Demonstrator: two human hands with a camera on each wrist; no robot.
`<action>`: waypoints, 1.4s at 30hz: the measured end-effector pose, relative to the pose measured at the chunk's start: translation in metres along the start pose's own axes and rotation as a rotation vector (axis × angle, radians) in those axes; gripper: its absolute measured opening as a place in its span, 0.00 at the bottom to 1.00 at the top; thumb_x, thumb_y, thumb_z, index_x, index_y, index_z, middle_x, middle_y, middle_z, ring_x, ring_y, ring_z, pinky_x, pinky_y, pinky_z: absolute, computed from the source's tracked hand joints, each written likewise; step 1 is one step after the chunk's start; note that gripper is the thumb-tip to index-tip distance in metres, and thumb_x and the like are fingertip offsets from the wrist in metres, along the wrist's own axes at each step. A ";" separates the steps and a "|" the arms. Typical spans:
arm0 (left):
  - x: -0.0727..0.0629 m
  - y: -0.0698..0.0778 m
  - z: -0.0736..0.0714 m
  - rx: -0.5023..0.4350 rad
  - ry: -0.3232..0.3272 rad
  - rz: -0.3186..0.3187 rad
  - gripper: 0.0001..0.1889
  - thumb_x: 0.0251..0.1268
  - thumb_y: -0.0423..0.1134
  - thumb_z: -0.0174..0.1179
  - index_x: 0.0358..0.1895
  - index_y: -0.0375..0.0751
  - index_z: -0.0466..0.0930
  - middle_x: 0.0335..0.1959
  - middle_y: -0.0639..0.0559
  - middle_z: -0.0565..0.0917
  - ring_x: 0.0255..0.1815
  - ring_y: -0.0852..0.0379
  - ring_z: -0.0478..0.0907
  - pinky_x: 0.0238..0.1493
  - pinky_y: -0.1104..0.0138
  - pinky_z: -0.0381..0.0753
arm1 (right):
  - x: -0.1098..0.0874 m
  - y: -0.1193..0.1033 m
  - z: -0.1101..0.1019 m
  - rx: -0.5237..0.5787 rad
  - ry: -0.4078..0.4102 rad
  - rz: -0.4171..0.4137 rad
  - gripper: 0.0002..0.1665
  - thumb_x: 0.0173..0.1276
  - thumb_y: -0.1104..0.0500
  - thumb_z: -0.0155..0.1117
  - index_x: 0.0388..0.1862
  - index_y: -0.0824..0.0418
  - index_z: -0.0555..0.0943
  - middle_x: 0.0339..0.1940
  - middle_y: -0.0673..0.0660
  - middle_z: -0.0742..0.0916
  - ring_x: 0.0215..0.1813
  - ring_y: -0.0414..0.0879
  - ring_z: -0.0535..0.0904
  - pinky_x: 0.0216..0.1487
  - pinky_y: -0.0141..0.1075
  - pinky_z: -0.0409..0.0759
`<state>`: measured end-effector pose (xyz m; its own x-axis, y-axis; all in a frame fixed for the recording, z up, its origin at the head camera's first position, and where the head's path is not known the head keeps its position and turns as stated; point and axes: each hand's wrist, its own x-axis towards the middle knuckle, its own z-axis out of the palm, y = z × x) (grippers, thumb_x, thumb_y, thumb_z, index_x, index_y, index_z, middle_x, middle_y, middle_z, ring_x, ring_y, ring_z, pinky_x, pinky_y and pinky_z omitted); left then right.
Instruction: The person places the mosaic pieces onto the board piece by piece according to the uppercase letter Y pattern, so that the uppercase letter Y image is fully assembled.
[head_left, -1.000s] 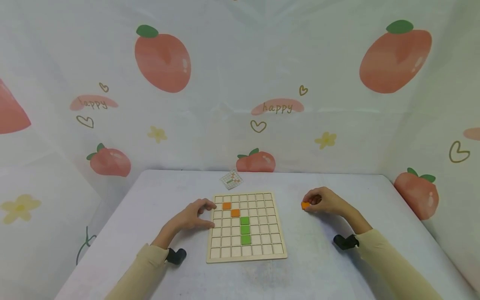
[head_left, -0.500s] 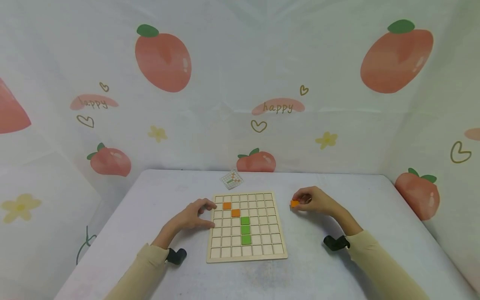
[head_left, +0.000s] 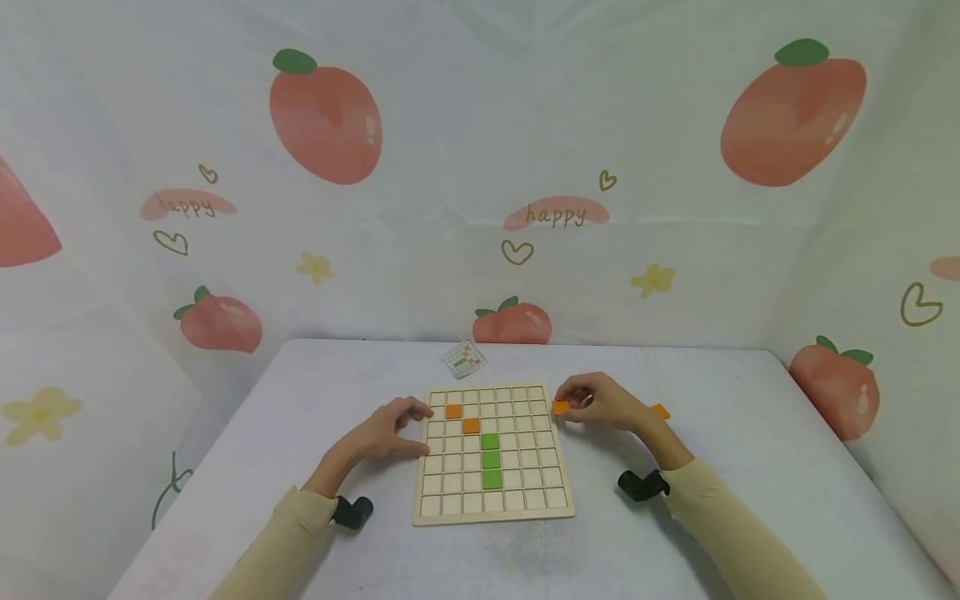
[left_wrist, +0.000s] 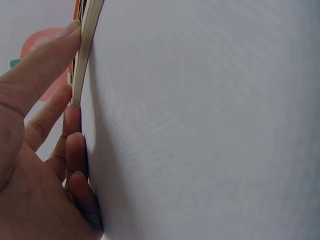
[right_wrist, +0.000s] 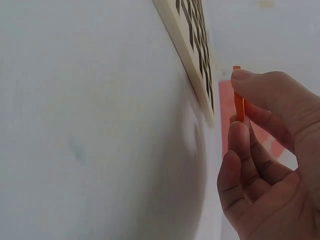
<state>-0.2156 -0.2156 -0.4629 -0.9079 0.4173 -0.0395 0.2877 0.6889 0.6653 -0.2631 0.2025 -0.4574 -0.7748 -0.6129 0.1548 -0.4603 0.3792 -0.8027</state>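
Observation:
A square wooden grid board lies in the middle of the table. Two orange square tiles sit in its upper left cells and a column of green tiles near its centre. My left hand rests at the board's left edge, thumb and fingertips spread along it; the left wrist view shows the thumb tip at the wooden edge. At the board's upper right edge, my right hand pinches an orange tile between thumb and fingers, held on edge in the right wrist view.
Another orange tile lies on the white table behind the right wrist. A small pattern card with a printed grid lies beyond the board. A fruit-printed cloth hangs at the back.
My right hand has moved left with the orange tile, from the table's right side to the board's edge. The tile behind the wrist has come into view. My left hand stays put.

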 end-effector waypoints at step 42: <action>-0.001 0.003 -0.001 -0.005 -0.007 -0.013 0.29 0.54 0.43 0.79 0.58 0.41 0.78 0.50 0.50 0.77 0.47 0.49 0.69 0.51 0.53 0.70 | 0.046 -0.036 0.063 -0.040 -0.086 0.020 0.10 0.61 0.64 0.78 0.41 0.64 0.87 0.35 0.51 0.85 0.33 0.40 0.77 0.37 0.33 0.78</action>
<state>-0.2141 -0.2145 -0.4603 -0.9096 0.4120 -0.0534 0.2740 0.6916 0.6682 -0.2553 0.1167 -0.4577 -0.7444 -0.6620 0.0875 -0.4635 0.4179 -0.7814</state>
